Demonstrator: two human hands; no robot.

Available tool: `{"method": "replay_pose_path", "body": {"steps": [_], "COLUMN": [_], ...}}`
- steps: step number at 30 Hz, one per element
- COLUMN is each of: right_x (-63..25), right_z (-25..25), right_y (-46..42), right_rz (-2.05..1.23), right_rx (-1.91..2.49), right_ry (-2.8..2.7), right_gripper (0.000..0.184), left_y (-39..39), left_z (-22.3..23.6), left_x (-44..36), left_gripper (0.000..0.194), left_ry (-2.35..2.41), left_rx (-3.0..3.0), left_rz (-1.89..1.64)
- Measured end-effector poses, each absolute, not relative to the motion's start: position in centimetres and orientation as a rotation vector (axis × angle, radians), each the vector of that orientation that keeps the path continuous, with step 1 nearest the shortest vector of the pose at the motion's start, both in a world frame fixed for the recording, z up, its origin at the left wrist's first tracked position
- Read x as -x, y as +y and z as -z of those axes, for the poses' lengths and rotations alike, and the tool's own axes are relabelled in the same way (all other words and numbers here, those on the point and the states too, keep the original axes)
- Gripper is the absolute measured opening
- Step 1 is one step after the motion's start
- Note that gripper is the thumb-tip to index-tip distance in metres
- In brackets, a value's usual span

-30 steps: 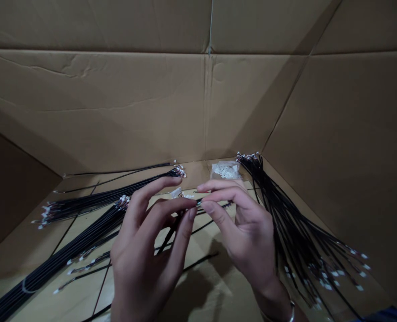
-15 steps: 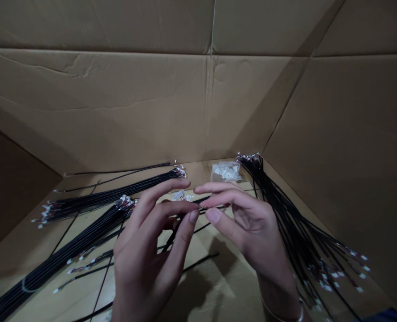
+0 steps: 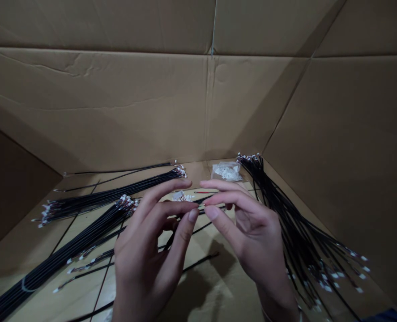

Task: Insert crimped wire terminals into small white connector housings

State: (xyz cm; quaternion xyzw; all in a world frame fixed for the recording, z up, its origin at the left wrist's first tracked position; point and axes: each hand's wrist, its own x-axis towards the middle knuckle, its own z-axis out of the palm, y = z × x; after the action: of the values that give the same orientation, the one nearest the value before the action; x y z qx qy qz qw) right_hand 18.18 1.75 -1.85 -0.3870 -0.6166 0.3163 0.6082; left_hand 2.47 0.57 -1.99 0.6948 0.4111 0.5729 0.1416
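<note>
Right hand (image 3: 252, 228) has edged away from left hand (image 3: 147, 246), both pinching thin wires (image 3: 201, 205).

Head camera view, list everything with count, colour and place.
Cardboard walls: three, brown, back and sides.
Work surface: one, tan, lower view.
Cable bundles: three, black, two left, one right.
Loose cables: several, black, left, centre.
Plastic bag: one, whitish, back centre.
Small parts: several, white, centre.
Thin strip: one, red, centre.
Blue item: one, blue, bottom right.
Wristband: one, pale, lower right.
Held cable: one, black, centre.
Left hand: one, bare, centre, pinching held cable.
Right hand: one, bare, centre right.
</note>
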Motion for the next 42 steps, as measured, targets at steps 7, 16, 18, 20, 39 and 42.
{"method": "replay_pose_path", "body": {"steps": [7, 16, 18, 20, 39, 42], "right_x": [-17.8, -19.5, -19.6, -19.5, -19.3, -20.1], "right_z": [1.8, 1.8, 1.8, 1.8, 1.8, 0.3], "right_y": [1.2, 2.4, 2.6, 2.8, 2.9, 3.2], "right_rz": [-0.512, -0.154, -0.346, -0.408, -0.523, -0.605], "right_rx": [0.889, 0.790, 0.805, 0.812, 0.835, 1.009], "right_ry": [-1.478, -1.740, -1.716, -1.701, -1.589, -1.562], "right_gripper": [0.017, 0.020, 0.018, 0.018, 0.011, 0.021], "left_y": [0.8, 0.7, 0.6, 0.5, 1.4, 1.7], "left_z": [2.0, 1.5, 1.5, 1.5, 2.0, 2.4], "left_x": [-2.6, -2.7, -2.7, -2.7, -3.2, -3.4], "left_gripper": [0.018, 0.019, 0.019, 0.017, 0.016, 0.012], "left_ry": [1.214, 1.249, 1.205, 1.175, 1.166, 1.158], "left_rx": [-2.029, -2.138, -2.116, -2.095, -2.073, -2.409], "left_rz": [-1.632, -1.492, -1.512, -1.533, -1.607, -1.563]}}
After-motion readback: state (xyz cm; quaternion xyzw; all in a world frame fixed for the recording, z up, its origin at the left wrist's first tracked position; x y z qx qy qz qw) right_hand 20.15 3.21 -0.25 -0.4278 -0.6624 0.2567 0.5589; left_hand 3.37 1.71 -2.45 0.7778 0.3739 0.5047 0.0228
